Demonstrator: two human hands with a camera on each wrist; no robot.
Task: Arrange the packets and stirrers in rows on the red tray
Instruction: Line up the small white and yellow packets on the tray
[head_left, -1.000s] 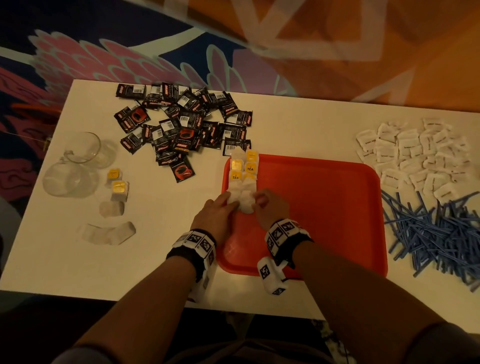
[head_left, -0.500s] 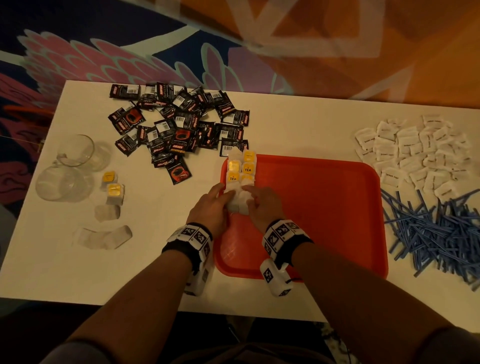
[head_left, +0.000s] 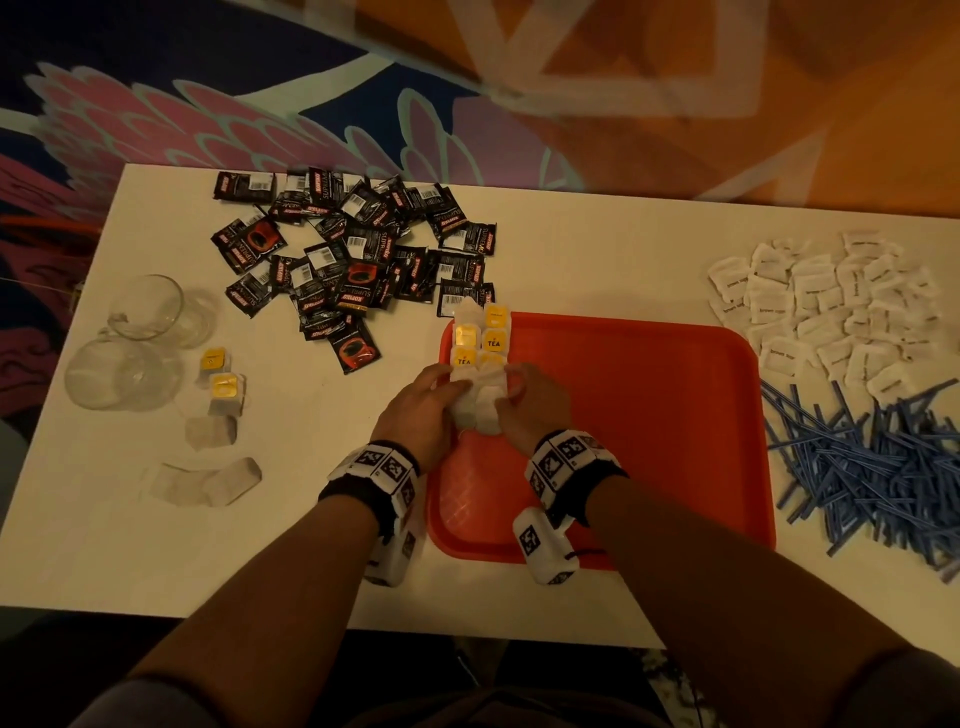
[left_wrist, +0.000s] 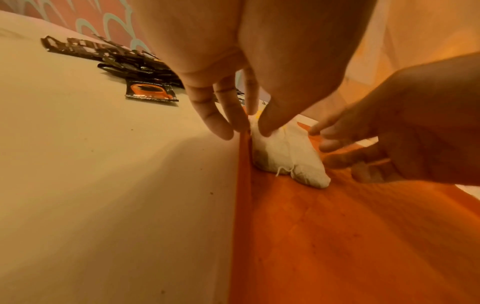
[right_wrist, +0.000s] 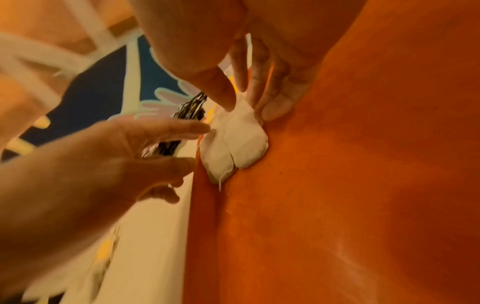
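Looking down in the head view: both hands meet at the left edge of the red tray (head_left: 649, 415) on the white desk (head_left: 597, 249). Left hand (head_left: 415, 410) and right hand (head_left: 535, 405) flank two white tea bags (head_left: 478, 402), fingertips touching them. Beyond these, more tea bags with yellow tags (head_left: 483, 340) run in two columns to the tray's far left corner. Black coffee sachets (head_left: 353, 260) heaped far left on the desk; white sugar packets (head_left: 831, 306) far right; blue stirrers (head_left: 883, 462) piled right of the tray. Two glass cups (head_left: 135, 343) and loose tea bags (head_left: 218, 415) lie left.

Left wrist view: left hand (left_wrist: 233, 82) grip loose, thumb pressing the nearer tea bags (left_wrist: 285, 156), fingers straight at the tray rim (left_wrist: 242, 185). Right hand (left_wrist: 389, 127) fingers spread, tips beside the bags.

Right wrist view: right hand (right_wrist: 246, 72) thumb and straight fingers touch the tea bags' (right_wrist: 233, 142) far end; grip not closed round them. Left hand (right_wrist: 116, 154) blurred, fingers extended.
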